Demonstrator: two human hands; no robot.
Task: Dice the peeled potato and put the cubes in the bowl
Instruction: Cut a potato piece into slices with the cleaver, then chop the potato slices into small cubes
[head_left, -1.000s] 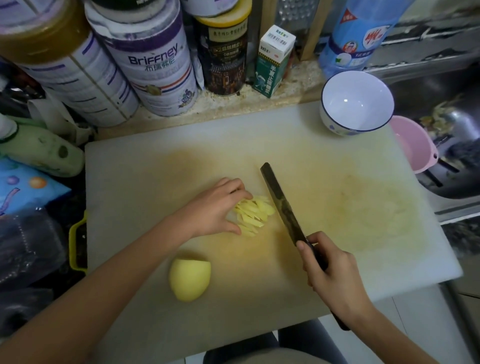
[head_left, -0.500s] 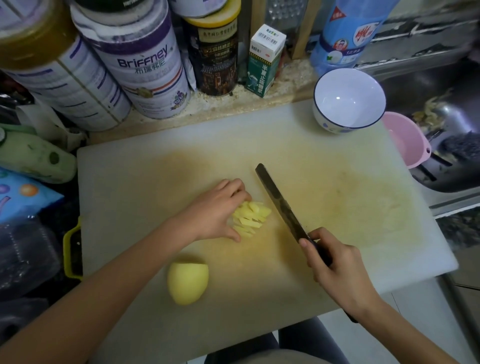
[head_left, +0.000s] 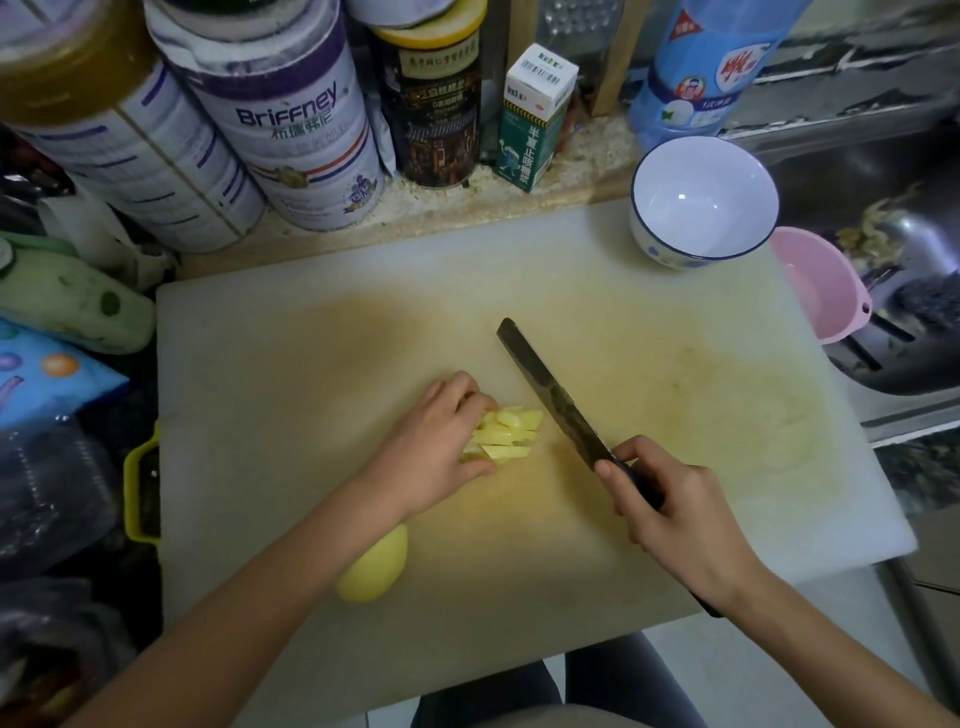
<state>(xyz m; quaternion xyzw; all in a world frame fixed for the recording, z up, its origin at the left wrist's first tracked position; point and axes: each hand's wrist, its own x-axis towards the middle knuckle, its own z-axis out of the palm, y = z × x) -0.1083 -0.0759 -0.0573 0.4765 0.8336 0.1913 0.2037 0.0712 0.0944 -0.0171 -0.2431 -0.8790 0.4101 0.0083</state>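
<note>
A bunch of yellow potato sticks lies in the middle of the white cutting board. My left hand grips the bunch from its left side, fingers curled over it. My right hand holds the dark handle of a cleaver, whose blade points away and to the left, just right of the sticks. An uncut potato half sits near the board's front edge, partly behind my left forearm. The white bowl with a blue rim stands at the board's far right corner with nothing in it.
Tall tins, a dark jar, a small green carton and a blue bottle line the counter behind the board. A pink funnel and a sink lie to the right. Bags and a green object crowd the left.
My left hand has gathered the spread sticks into a tighter bunch. The cleaver has stayed beside them, right of the bunch. The camera has shifted slightly.
</note>
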